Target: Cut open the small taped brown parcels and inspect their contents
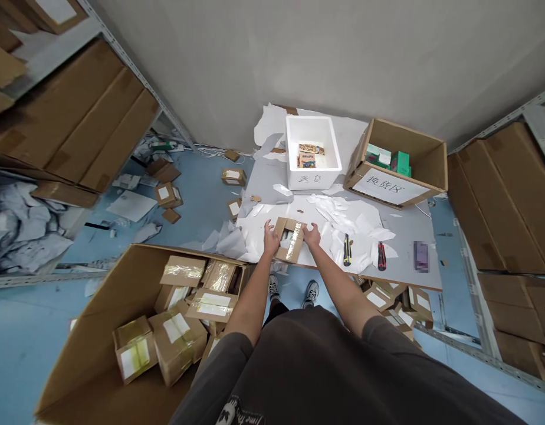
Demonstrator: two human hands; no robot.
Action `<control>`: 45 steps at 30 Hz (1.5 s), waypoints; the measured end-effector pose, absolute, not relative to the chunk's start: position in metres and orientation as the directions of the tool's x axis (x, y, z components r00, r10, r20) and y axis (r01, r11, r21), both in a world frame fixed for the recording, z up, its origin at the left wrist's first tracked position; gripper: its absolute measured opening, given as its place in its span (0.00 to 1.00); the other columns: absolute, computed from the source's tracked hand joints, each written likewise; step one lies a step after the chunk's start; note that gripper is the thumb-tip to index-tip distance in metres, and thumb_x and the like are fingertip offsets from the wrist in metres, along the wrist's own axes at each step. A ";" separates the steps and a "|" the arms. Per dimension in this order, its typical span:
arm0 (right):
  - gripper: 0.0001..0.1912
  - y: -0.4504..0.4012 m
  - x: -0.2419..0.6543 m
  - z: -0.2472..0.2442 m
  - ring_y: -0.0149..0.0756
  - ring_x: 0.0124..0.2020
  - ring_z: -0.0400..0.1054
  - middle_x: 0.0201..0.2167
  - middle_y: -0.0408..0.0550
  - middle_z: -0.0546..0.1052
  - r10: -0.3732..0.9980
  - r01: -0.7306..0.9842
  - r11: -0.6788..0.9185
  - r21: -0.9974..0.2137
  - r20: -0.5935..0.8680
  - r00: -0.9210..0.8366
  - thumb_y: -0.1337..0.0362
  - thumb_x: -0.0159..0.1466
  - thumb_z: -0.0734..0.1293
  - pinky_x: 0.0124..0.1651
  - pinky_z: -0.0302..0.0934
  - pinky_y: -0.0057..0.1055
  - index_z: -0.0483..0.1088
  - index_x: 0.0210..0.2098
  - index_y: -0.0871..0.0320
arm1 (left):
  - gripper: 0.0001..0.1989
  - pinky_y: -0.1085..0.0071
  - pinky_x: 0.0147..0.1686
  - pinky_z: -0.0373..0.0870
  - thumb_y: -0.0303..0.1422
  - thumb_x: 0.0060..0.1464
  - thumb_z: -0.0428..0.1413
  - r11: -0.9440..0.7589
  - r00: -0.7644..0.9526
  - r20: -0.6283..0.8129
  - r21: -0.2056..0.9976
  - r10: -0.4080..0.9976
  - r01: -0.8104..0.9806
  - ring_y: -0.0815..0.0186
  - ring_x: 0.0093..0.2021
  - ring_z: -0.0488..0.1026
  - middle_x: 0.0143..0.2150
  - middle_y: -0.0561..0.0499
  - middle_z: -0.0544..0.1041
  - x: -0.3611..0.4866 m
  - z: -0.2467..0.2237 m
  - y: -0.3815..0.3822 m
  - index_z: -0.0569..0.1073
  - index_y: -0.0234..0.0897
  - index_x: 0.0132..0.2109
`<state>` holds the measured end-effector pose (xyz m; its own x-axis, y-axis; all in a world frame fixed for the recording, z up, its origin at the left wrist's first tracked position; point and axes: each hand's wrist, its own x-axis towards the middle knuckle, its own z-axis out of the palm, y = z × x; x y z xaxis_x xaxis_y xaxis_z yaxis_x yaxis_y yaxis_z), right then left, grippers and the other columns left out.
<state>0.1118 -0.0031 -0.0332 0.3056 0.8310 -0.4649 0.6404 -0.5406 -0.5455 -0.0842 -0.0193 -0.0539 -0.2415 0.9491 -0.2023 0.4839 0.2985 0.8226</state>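
Note:
A small brown cardboard box [294, 249] with shiny tape lies at the table's front edge, its top partly open over something pale inside. My left hand [271, 238] is at the box's left side, fingers curved around that edge. On the opposite side, my right hand [312, 235] grips the box by its right edge near the upper corner. Right of the box, a yellow-and-black cutter [347, 250] and a red-and-black cutter [381, 256] lie among torn white paper [334, 209].
Behind stand a white foam box [314, 179] with small packets and a carton [400, 200] with green boxes. A large open carton [91, 319] of parcels is at the lower left. Shelves flank both sides; parcels [233, 176] lie on the floor.

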 end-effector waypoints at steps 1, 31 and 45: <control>0.39 -0.004 0.103 -0.032 0.51 0.53 0.81 0.55 0.63 0.83 0.818 0.634 -0.558 -0.536 -0.482 0.314 0.48 0.77 0.61 0.54 0.75 0.41 0.51 0.79 0.61 | 0.31 0.58 0.62 0.75 0.24 0.67 0.52 0.268 -0.238 -0.173 0.848 0.956 0.458 0.56 0.60 0.80 0.65 0.38 0.77 -0.088 -0.061 -0.027 0.64 0.38 0.74; 0.18 -0.027 0.067 0.005 0.51 0.69 0.66 0.53 0.59 0.84 0.885 0.892 -0.042 -0.450 -0.431 -0.175 0.75 0.68 0.67 0.74 0.59 0.41 0.82 0.53 0.58 | 0.28 0.35 0.76 0.58 0.48 0.44 0.79 -0.296 0.553 -0.264 0.627 0.790 0.721 0.33 0.85 0.37 0.84 0.44 0.53 -0.120 -0.042 -0.082 0.85 0.43 0.50; 0.44 0.033 0.063 0.019 0.54 0.74 0.61 0.73 0.59 0.71 0.885 0.952 -0.099 -0.290 -0.464 -0.049 0.75 0.65 0.64 0.75 0.54 0.50 0.59 0.79 0.55 | 0.06 0.31 0.79 0.49 0.30 0.57 0.71 -0.383 0.554 -0.122 0.601 0.823 0.702 0.33 0.84 0.38 0.77 0.39 0.69 -0.106 -0.050 -0.099 0.82 0.37 0.35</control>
